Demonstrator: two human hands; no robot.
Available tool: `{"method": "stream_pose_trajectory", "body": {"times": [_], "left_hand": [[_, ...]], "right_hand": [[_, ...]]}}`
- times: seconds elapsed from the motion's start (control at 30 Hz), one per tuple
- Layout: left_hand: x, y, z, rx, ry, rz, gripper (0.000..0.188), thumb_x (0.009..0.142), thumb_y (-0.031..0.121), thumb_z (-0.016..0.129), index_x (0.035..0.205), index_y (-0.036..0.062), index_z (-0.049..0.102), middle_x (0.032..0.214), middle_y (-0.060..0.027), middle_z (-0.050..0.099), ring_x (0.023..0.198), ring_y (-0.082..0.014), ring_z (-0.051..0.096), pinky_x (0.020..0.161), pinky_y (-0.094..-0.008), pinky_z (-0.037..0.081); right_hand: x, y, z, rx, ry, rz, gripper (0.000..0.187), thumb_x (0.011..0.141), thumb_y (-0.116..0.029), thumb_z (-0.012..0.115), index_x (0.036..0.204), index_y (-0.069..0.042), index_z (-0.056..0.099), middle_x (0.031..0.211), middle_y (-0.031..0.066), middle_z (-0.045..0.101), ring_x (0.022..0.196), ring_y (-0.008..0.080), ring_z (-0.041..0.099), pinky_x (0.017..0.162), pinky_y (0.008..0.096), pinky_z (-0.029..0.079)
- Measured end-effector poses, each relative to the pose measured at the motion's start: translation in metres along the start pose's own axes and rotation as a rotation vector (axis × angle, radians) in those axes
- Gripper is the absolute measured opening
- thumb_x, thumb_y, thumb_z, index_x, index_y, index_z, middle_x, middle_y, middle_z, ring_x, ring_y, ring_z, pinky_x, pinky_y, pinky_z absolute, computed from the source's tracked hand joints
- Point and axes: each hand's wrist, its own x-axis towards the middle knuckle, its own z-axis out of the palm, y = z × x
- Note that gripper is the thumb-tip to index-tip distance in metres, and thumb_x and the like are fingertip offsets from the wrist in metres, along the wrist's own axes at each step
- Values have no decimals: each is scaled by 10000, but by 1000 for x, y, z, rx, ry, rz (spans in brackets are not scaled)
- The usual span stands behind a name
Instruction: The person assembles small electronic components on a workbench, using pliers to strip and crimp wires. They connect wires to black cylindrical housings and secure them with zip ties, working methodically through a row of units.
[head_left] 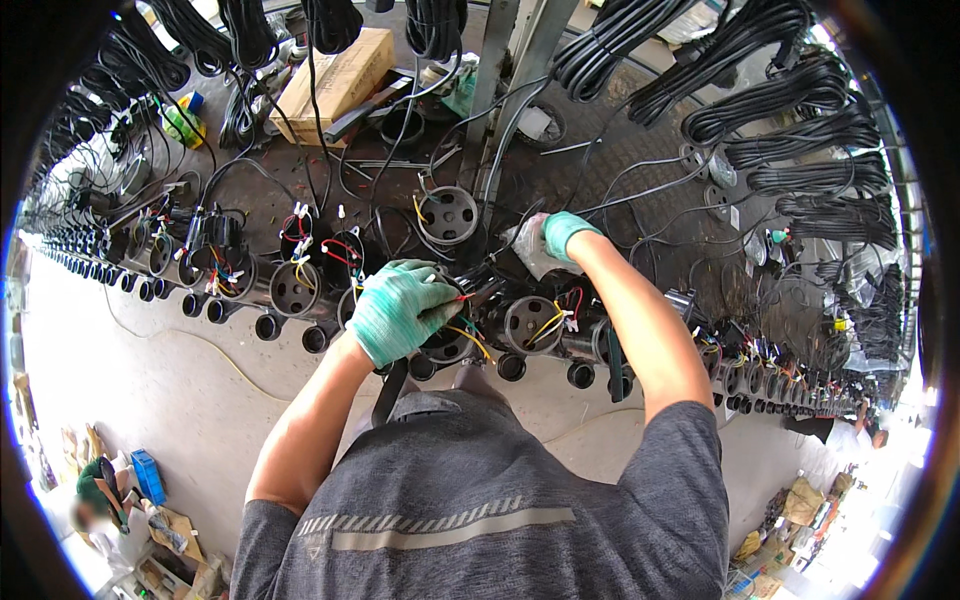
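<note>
My left hand [405, 310], in a pale green glove, is closed in a pinch on a red wire [462, 297] above the row of round black housings. Yellow wire [478, 343] curves out below it, at a housing [447, 350] partly covered by the hand. My right hand [566, 236], gloved alike, is at a crumpled clear plastic bag [535, 256] on the bench; its fingers are mostly hidden, so their grip cannot be made out. Between the hands, dark cable ends [484, 290] lie close to the left fingertips. Right of them sits another round housing [533, 325] with yellow and red wires.
Bundled black cables [610, 50] hang along the far side. A cardboard box [335, 85] and a loose round housing [447, 215] rest on the dark bench [640, 150]. A metal post [505, 90] rises beyond. Another person [105, 495] is at the lower left, beside a blue crate [148, 476].
</note>
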Motion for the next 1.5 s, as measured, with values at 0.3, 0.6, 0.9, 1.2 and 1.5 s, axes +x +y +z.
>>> {"method": "stream_pose_trajectory", "body": {"times": [0.3, 0.6, 0.9, 1.2, 1.5], "left_hand": [[-3, 4, 5, -12, 60, 34, 157, 856, 228, 808, 897, 77, 796, 861, -78, 723, 869, -320, 699, 770, -440, 568], [-4, -1, 6, -44, 39, 31, 161, 847, 157, 833, 963, 48, 810, 897, -96, 757, 868, -337, 724, 741, -444, 584], [-9, -6, 8, -23, 41, 6, 173, 875, 237, 795, 943, 80, 815, 875, -100, 710, 877, -345, 693, 771, -466, 559], [-7, -3, 5, -37, 13, 0, 180, 868, 217, 796, 967, 67, 810, 909, -107, 730, 889, -344, 706, 778, -457, 572], [-6, -4, 4, -22, -13, 2, 197, 846, 193, 809, 995, 64, 814, 952, -97, 752, 930, -337, 722, 813, -439, 582]], "right_hand": [[67, 45, 68, 258, 293, 327, 371, 904, -239, 725, 1254, -135, 793, 1301, 153, 751, 1162, 352, 751, 951, 448, 621], [-43, 12, 32, 419, 568, 424, 321, 934, -144, 730, 1243, -61, 698, 1168, 229, 757, 1043, 452, 731, 886, 506, 590], [-123, -91, -1, 1112, 1002, 287, 220, 1019, -29, 624, 1230, -71, 671, 1067, 178, 765, 856, 276, 765, 753, 383, 606], [-137, -208, 3, 1640, 1272, 32, 147, 1009, -46, 755, 1155, -33, 756, 994, -19, 735, 875, 59, 642, 809, 246, 540], [-128, -213, 1, 1647, 1215, -66, 171, 1007, -30, 738, 1177, -19, 753, 1039, 37, 781, 908, 88, 691, 827, 265, 570]]}}
